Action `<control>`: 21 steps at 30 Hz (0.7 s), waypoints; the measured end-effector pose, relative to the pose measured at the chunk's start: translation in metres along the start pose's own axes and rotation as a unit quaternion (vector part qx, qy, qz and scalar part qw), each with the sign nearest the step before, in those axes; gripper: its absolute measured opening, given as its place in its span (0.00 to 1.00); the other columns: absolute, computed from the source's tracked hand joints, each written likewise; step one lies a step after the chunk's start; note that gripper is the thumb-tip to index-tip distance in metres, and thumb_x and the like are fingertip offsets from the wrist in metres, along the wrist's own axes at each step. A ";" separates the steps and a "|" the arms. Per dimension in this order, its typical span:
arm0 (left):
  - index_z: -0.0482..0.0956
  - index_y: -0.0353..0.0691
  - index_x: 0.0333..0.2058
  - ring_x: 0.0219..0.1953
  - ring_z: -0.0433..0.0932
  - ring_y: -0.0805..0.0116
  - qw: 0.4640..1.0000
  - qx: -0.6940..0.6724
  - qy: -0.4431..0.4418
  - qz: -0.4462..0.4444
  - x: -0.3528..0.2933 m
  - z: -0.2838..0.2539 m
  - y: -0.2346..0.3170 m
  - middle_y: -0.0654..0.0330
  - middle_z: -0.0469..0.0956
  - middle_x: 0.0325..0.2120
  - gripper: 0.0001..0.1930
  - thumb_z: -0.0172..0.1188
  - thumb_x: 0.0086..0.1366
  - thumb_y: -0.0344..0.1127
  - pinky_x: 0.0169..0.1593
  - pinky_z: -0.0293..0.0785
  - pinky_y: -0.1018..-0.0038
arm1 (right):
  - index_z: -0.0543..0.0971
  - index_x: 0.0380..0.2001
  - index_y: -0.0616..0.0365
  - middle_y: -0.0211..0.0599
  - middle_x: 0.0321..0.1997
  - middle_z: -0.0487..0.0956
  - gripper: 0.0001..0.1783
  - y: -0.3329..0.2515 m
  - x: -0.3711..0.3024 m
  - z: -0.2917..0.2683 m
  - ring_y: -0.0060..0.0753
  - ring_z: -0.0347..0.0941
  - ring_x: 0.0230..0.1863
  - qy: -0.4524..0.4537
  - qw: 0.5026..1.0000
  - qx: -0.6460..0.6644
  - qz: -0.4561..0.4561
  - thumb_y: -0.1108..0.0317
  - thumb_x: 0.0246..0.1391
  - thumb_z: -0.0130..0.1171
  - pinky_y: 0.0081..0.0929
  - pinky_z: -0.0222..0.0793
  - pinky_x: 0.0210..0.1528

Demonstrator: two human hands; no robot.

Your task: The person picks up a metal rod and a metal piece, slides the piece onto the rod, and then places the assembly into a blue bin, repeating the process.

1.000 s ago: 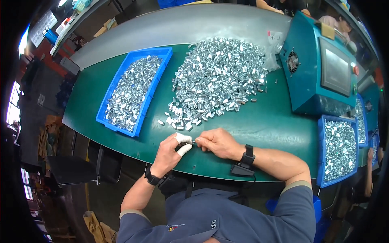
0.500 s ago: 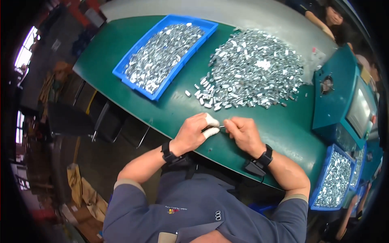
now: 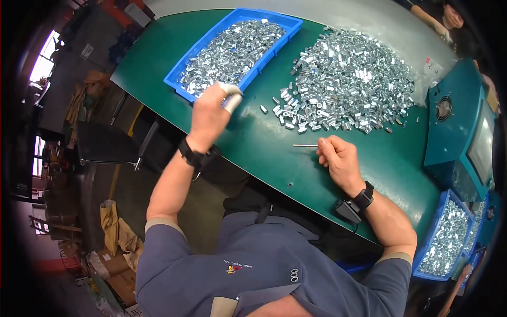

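My right hand (image 3: 340,161) is closed round a thin metal rod (image 3: 305,145), whose bare end points left over the green table. My left hand (image 3: 211,113) hangs at the near right edge of a blue tray (image 3: 262,61) full of small silver metal pieces. White coverings wrap its thumb and forefinger, which are bent together in a pinch. Whatever may be between these fingertips is too small to make out. Beyond my right hand lies a wide heap of small silver hollow metal pieces (image 3: 354,79), with a few loose ones along its near left side.
A teal machine (image 3: 457,121) with a fan grille and a screen stands at the table's right. Below it is another blue tray (image 3: 422,267) of silver pieces. A chair (image 3: 108,142) is left of the green table (image 3: 153,58). Another person sits at the far right.
My left hand has left the rod and moved up and left to the blue tray. The right hand keeps the rod, now showing at more length. The view has shifted slightly.
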State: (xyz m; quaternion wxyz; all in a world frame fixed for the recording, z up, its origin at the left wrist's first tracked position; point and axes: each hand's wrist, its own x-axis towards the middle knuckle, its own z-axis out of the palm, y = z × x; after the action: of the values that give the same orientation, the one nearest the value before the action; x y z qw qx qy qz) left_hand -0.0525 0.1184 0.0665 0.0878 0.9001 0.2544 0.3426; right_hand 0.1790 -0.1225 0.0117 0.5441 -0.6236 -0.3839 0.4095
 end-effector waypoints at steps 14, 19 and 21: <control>0.83 0.42 0.37 0.40 0.80 0.55 0.982 -0.090 -0.153 0.067 -0.014 0.042 0.027 0.58 0.81 0.34 0.08 0.70 0.58 0.27 0.43 0.77 0.65 | 0.81 0.37 0.61 0.26 0.29 0.80 0.11 0.004 0.003 0.002 0.13 0.70 0.28 0.013 0.999 0.039 -0.017 0.63 0.69 0.60 0.15 0.66 0.31; 0.83 0.40 0.39 0.35 0.81 0.55 0.958 -0.196 -0.210 0.002 -0.024 0.042 0.067 0.56 0.82 0.32 0.09 0.71 0.59 0.28 0.40 0.77 0.65 | 0.81 0.38 0.61 0.26 0.29 0.80 0.10 0.002 0.004 0.002 0.12 0.69 0.28 0.013 0.999 0.039 -0.018 0.64 0.68 0.61 0.15 0.66 0.31; 0.83 0.39 0.38 0.35 0.81 0.56 0.957 -0.203 -0.209 0.006 -0.023 0.041 0.073 0.56 0.82 0.32 0.09 0.71 0.59 0.28 0.39 0.77 0.65 | 0.81 0.38 0.61 0.26 0.29 0.80 0.10 0.002 0.002 0.003 0.12 0.70 0.28 0.014 0.999 0.036 -0.016 0.64 0.68 0.61 0.15 0.66 0.31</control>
State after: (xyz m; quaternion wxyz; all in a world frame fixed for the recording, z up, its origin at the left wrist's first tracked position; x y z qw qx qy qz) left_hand -0.0106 0.0445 0.0465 0.3179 0.9163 0.1496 0.1922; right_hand 0.1773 -0.1194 0.0096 0.5783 -0.6027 -0.3713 0.4055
